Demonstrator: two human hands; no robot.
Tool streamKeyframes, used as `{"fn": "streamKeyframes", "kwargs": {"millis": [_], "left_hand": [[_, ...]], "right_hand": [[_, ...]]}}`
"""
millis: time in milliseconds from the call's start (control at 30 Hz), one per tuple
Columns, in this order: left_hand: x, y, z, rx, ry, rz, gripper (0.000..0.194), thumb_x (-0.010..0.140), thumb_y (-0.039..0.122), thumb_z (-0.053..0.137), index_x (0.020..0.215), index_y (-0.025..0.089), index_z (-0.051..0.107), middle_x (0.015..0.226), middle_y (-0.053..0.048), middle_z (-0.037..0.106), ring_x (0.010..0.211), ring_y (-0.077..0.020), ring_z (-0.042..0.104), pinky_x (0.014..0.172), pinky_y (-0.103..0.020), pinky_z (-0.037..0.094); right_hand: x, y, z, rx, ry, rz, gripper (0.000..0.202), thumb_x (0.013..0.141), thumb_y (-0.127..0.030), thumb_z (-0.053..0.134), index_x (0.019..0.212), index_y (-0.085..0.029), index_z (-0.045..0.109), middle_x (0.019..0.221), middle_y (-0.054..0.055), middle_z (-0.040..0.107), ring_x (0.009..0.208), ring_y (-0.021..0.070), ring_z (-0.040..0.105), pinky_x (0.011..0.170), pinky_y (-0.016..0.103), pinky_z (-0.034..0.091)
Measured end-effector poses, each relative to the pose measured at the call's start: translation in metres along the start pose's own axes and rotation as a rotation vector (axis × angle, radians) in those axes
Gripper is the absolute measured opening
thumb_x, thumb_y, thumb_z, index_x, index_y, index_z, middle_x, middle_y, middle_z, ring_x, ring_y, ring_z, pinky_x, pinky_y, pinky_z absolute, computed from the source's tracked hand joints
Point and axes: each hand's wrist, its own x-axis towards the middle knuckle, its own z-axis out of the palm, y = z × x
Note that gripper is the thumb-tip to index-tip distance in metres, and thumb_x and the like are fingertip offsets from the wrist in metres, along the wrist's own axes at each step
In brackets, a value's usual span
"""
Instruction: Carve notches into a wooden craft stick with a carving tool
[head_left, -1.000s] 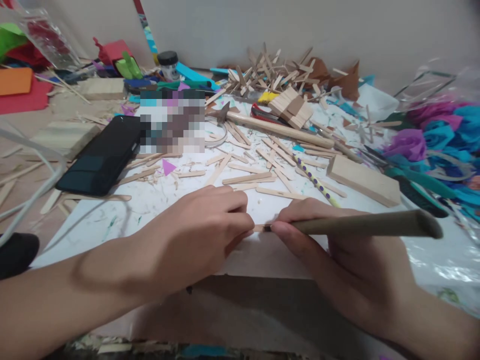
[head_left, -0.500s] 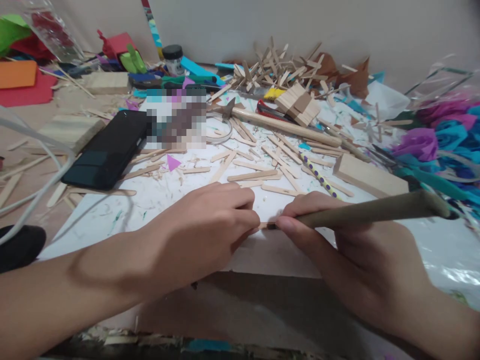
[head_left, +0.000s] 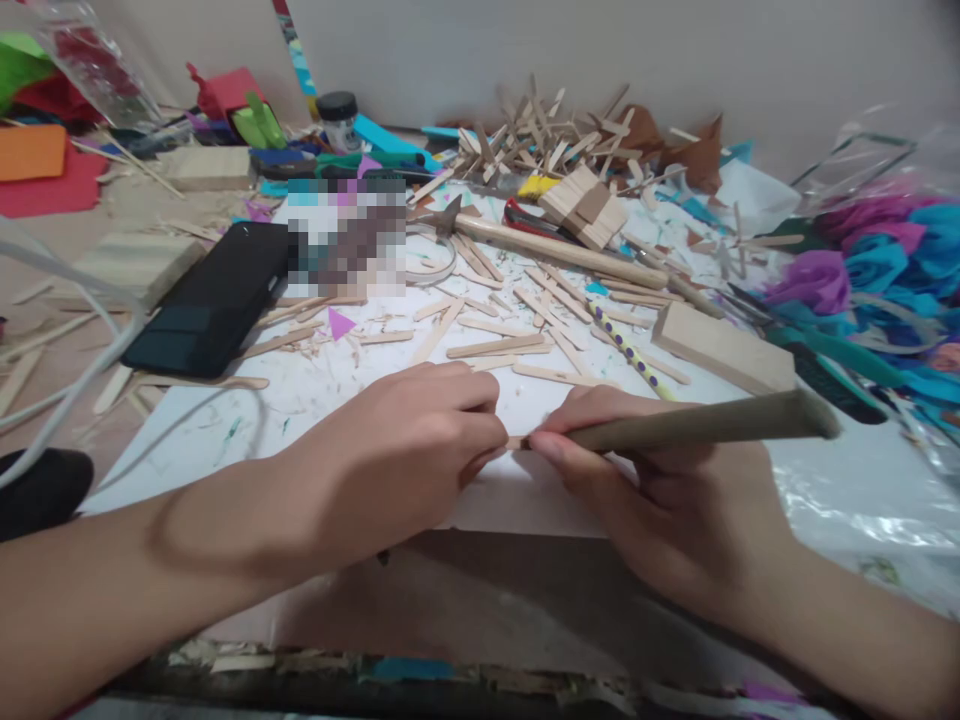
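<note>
My left hand (head_left: pixel 427 430) is closed over a thin craft stick (head_left: pixel 516 442) near the front edge of the white paper (head_left: pixel 495 505). Only a short end of the stick shows beyond the fingers. My right hand (head_left: pixel 675 500) grips a tool with a long, tapered grey-green handle (head_left: pixel 697 422), thumb along its near side. The handle slants up to the right. A dark tip shows just past the thumb, against the craft stick, but its shape is too small to make out. My two hands are close together, a narrow gap between them.
Loose craft sticks (head_left: pixel 499 347) litter the paper, with a bigger pile (head_left: pixel 540 140) behind. A black phone (head_left: pixel 214 300) and white cable (head_left: pixel 71 435) lie left. A wooden-handled hammer (head_left: pixel 555 245), wood block (head_left: pixel 724 348), teal-handled tool (head_left: pixel 832 365) and coloured crepe paper (head_left: pixel 817 280) lie beyond and right.
My right hand and its tool have moved left, closer to my left hand, and less of the stick shows between them. The whole view has shifted slightly. Both grips are unchanged.
</note>
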Motion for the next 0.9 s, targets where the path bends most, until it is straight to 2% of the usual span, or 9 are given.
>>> {"fn": "streamKeyframes", "kwargs": {"millis": [133,233,367,467,600,733,900], "left_hand": [[-0.001,-0.002,0.001,0.004,-0.002,0.01,0.035,0.108,0.008,0.049,0.1,0.016,0.083,0.094,-0.004,0.07,0.084,-0.02,0.063,0.073,-0.035,0.042],[-0.002,-0.002,0.001,-0.003,-0.006,0.005,0.034,0.11,0.012,0.05,0.106,0.017,0.084,0.098,-0.005,0.072,0.086,-0.0205,0.065,0.074,-0.035,0.043],[-0.004,-0.002,0.0,-0.024,-0.007,0.002,0.033,0.109,0.011,0.051,0.104,0.018,0.082,0.098,-0.003,0.072,0.087,-0.0182,0.066,0.073,-0.034,0.043],[-0.004,-0.002,0.0,-0.031,-0.004,-0.009,0.034,0.11,0.01,0.05,0.104,0.018,0.082,0.097,-0.003,0.071,0.087,-0.0176,0.065,0.074,-0.033,0.043],[-0.003,-0.002,0.0,-0.028,0.001,-0.016,0.034,0.11,0.011,0.049,0.101,0.019,0.082,0.097,-0.003,0.072,0.086,-0.0177,0.065,0.074,-0.033,0.043],[-0.003,-0.001,0.0,-0.025,0.004,-0.024,0.036,0.109,0.011,0.049,0.096,0.019,0.081,0.095,-0.003,0.072,0.084,-0.0178,0.064,0.073,-0.033,0.042],[-0.003,-0.002,0.001,-0.033,0.0,-0.026,0.033,0.108,0.01,0.051,0.104,0.019,0.083,0.092,-0.002,0.071,0.084,-0.0173,0.063,0.071,-0.032,0.04]], "right_hand": [[0.002,0.0,-0.004,0.074,0.035,0.144,0.022,0.098,-0.021,0.075,0.077,-0.022,0.075,0.067,-0.004,0.07,0.057,0.0094,0.063,0.051,0.02,0.047],[0.006,0.0,-0.009,0.171,0.014,0.234,0.029,0.098,-0.027,0.077,0.07,-0.021,0.074,0.06,-0.002,0.068,0.05,0.0097,0.061,0.045,0.019,0.045],[0.009,0.002,-0.01,0.316,-0.009,0.311,0.032,0.1,-0.038,0.078,0.074,-0.02,0.075,0.06,0.0,0.07,0.049,0.0129,0.065,0.046,0.02,0.051],[0.009,0.002,-0.009,0.325,0.017,0.317,0.03,0.099,-0.036,0.078,0.074,-0.02,0.075,0.06,0.0,0.069,0.049,0.0129,0.065,0.046,0.021,0.051],[0.008,0.0,-0.009,0.23,0.05,0.27,0.03,0.098,-0.028,0.076,0.069,-0.021,0.073,0.059,-0.001,0.066,0.049,0.0107,0.059,0.043,0.02,0.044],[0.004,0.0,-0.01,0.125,0.035,0.157,0.032,0.099,-0.017,0.071,0.068,-0.021,0.068,0.066,-0.003,0.069,0.055,0.0089,0.06,0.05,0.02,0.045],[-0.002,0.002,-0.006,0.051,-0.03,-0.028,0.016,0.104,-0.017,0.067,0.089,-0.022,0.073,0.08,0.0,0.074,0.068,0.013,0.068,0.063,0.027,0.052]]}}
